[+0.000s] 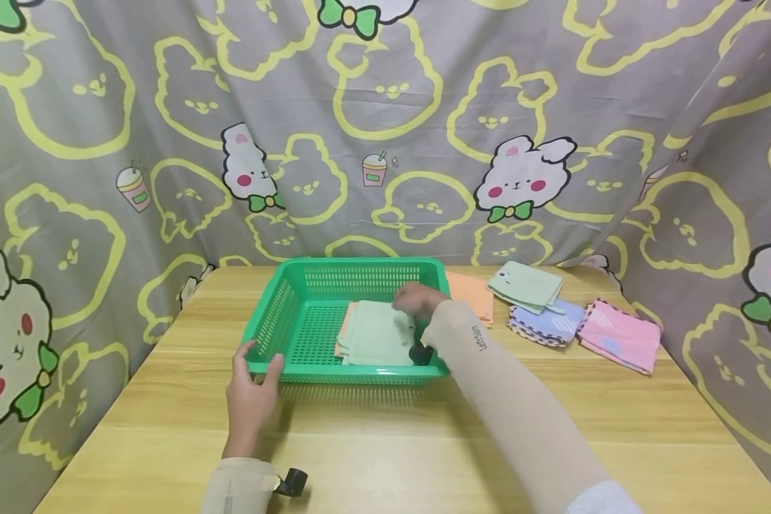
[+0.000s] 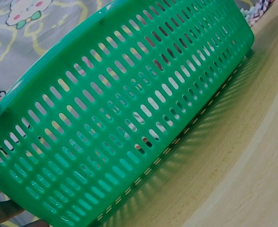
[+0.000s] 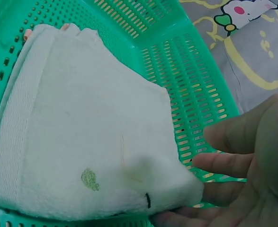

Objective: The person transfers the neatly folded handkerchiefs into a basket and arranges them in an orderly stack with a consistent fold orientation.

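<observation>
A green plastic basket [image 1: 263, 325] with slotted walls stands on the table. My left hand [image 1: 252, 389] holds its near left corner, thumb at the front rim and fingers round the left side. In the basket's right half lies a folded pale green towel [image 3: 82, 113] with a small embroidered leaf shape. An orange cloth edge [image 1: 345, 335] peeks out beneath it. My right hand [image 3: 252, 170] is inside the basket at the towel's right edge. Its thumb stands apart from the other fingers, and the lower fingertips touch the towel's corner.
Right of the basket lie a folded orange cloth [image 1: 475, 294], a pale green towel [image 1: 525, 284] overlapping a blue-purple one [image 1: 546, 325], and a pink towel [image 1: 620, 335]. A patterned grey curtain [image 1: 385, 107] hangs behind the wooden table [image 1: 385, 450] and along its sides.
</observation>
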`<state>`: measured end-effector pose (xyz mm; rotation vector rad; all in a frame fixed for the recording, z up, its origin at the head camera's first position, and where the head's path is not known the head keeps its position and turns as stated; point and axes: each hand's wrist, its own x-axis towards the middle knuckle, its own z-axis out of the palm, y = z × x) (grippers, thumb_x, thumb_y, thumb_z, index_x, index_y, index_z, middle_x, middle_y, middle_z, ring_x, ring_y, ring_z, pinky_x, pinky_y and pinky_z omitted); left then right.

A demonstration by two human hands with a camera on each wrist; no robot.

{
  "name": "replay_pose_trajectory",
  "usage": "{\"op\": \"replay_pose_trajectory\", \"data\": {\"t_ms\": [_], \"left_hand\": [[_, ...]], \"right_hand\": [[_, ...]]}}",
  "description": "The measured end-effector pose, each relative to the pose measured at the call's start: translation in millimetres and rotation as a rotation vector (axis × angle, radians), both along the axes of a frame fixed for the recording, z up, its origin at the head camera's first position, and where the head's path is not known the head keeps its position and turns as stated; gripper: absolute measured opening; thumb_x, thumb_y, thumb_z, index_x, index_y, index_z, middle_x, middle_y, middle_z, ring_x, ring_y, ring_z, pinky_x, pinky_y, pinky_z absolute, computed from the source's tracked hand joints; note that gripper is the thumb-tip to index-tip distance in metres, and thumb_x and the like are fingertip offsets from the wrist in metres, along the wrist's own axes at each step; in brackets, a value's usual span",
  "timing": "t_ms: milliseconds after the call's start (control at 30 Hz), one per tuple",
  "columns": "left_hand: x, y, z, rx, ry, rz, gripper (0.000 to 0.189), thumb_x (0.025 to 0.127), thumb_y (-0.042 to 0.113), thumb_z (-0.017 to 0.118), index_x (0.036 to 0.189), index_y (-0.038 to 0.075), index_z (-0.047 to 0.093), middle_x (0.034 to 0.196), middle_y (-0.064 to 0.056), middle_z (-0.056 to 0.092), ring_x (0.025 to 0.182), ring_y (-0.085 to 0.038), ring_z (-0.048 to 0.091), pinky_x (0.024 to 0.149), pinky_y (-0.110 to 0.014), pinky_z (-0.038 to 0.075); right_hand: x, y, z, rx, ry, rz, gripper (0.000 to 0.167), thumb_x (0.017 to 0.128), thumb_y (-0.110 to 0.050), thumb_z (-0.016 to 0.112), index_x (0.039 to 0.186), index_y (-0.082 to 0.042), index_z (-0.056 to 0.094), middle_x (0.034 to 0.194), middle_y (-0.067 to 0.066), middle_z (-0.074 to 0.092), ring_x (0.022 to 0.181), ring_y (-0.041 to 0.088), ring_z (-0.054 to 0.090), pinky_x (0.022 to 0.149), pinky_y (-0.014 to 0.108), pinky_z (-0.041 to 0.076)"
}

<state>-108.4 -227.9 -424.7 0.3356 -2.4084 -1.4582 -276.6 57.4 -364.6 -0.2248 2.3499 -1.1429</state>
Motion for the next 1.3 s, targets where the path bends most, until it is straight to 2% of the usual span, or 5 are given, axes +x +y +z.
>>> {"op": "replay_pose_trajectory", "data": {"t_ms": [267, 767, 933, 1100, 1300], "left_hand": [[0.6, -1.0, -1.0, -0.012, 0.003, 0.002, 0.071, 0.096, 0.05, 0.053, 0.15, 0.013, 0.024, 0.15, -0.034, 0.025, 0.119, -0.055, 0.047, 0.094, -0.063, 0.041], [2.3, 0.0, 3.4, -0.013, -0.026, -0.006, 0.073, 0.097, 0.052, 0.051, 0.151, 0.014, 0.022, 0.151, -0.034, 0.023, 0.121, -0.055, 0.044, 0.095, -0.064, 0.039], [2.3, -0.3, 4.1, -0.009, -0.035, -0.007, 0.074, 0.096, 0.053, 0.05, 0.152, 0.014, 0.02, 0.151, -0.035, 0.021, 0.121, -0.055, 0.044, 0.095, -0.065, 0.039], [2.3, -0.5, 3.9, -0.004, -0.034, -0.008, 0.074, 0.096, 0.053, 0.051, 0.152, 0.015, 0.02, 0.151, -0.034, 0.021, 0.121, -0.055, 0.044, 0.095, -0.065, 0.039], [2.7, -1.2, 2.4, -0.001, -0.034, -0.011, 0.074, 0.096, 0.052, 0.051, 0.152, 0.015, 0.02, 0.151, -0.034, 0.023, 0.121, -0.055, 0.045, 0.094, -0.065, 0.04]], "right_hand": [[0.6, 0.2, -2.1, -0.076, -0.066, -0.015, 0.05, 0.102, -0.013, 0.046, 0.147, 0.004, 0.031, 0.151, 0.02, 0.032, 0.139, 0.037, 0.031, 0.106, 0.051, 0.035], [2.4, 9.9, 16.0, -0.063, 0.01, 0.016, 0.047, 0.102, -0.012, 0.045, 0.146, 0.004, 0.035, 0.147, 0.018, 0.039, 0.133, 0.036, 0.04, 0.102, 0.046, 0.042], [0.4, 16.6, 23.9, -0.009, 0.085, 0.066, 0.045, 0.104, -0.013, 0.041, 0.145, 0.004, 0.037, 0.146, 0.018, 0.041, 0.104, 0.027, 0.057, 0.09, 0.039, 0.048], [-3.2, 24.0, 29.1, -0.048, 0.076, 0.056, 0.045, 0.103, -0.012, 0.043, 0.145, 0.004, 0.037, 0.144, 0.019, 0.043, 0.067, 0.013, 0.046, 0.073, 0.031, 0.047], [-4.5, 40.0, 34.5, -0.16, 0.05, -0.008, 0.045, 0.101, -0.011, 0.05, 0.141, 0.005, 0.04, 0.135, 0.025, 0.048, 0.097, 0.03, 0.061, 0.087, 0.038, 0.051]]}}
